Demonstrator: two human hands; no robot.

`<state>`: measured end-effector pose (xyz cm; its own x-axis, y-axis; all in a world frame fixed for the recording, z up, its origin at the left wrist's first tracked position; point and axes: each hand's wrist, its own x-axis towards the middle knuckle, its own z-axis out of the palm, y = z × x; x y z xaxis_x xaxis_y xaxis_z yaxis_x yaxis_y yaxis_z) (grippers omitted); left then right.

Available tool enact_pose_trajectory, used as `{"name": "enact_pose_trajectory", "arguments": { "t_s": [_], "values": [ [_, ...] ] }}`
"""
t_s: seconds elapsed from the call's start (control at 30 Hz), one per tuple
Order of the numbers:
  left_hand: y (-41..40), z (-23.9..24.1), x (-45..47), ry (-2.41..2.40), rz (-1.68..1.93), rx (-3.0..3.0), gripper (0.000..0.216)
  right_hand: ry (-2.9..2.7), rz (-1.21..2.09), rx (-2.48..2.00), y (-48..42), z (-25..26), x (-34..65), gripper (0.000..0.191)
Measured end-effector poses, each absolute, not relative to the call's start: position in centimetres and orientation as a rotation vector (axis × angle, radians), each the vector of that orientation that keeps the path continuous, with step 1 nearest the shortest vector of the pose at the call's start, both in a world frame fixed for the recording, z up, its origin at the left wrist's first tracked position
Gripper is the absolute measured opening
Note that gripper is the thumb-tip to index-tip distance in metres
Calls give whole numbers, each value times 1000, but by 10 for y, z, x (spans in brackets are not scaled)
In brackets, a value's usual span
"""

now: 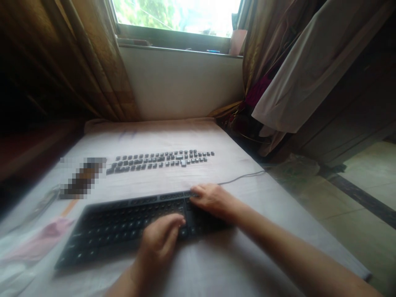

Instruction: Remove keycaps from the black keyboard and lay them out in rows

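A black keyboard lies slanted on the cloth-covered surface, and its outlines are blurred. Over its middle, my left hand is closed, thumb and fingers drawn together; whatever is between them is hidden. My right hand rests at the keyboard's far edge, right of centre, fingers bent together with the tips on the keys area. Any small thing under those fingertips cannot be made out. Beyond the keyboard, several loose dark keycaps are set out in rows.
A cable runs right from behind the keyboard. At left lie a pixelated dark object, an orange strip and a pink cloth or bag. Curtains flank the window, and a pink cup stands on the sill.
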<state>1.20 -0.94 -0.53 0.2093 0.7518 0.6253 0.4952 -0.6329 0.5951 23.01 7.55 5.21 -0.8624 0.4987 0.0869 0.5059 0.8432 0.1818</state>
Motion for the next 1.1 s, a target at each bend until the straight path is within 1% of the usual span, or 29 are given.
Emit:
{"name": "enact_pose_trajectory", "arguments": {
  "t_s": [0.13,0.23,0.33,0.47,0.53,0.6,0.63,0.7,0.77,0.9,0.97,1.1],
  "values": [
    [-9,-5,12,1160,1402,2227,20,-3021,-355,-663,80,53,233,13],
    [-10,-6,12,1154,1403,2232,19,-2927,-255,-620,84,49,240,19],
    [-10,-7,12,1162,1393,2237,19,-2766,-138,-713,90,42,252,22],
    [-11,-6,11,1106,1369,2338,21,-2379,-42,-969,91,36,279,23],
    [-12,-6,11,1055,1335,2420,23,-2109,140,-1107,87,34,293,22],
    [-13,-5,13,1028,1306,2497,22,-1754,520,-1200,81,32,305,23],
    [-13,-5,14,1020,1292,2542,22,-1582,709,-1216,78,31,310,26],
    [-14,-3,17,1019,1256,2651,23,-1378,956,-1219,73,29,315,33],
    [-14,-2,20,1048,1161,2772,26,-1348,1051,-1219,69,27,315,36],
    [-13,-2,25,1094,909,2951,32,-1415,1124,-1208,67,22,312,36],
    [-12,-3,26,1094,864,2992,32,-1424,1152,-1204,67,19,312,35],
    [-11,-6,26,1097,838,3007,30,-1454,1181,-1212,65,15,311,27]
  ]
}}
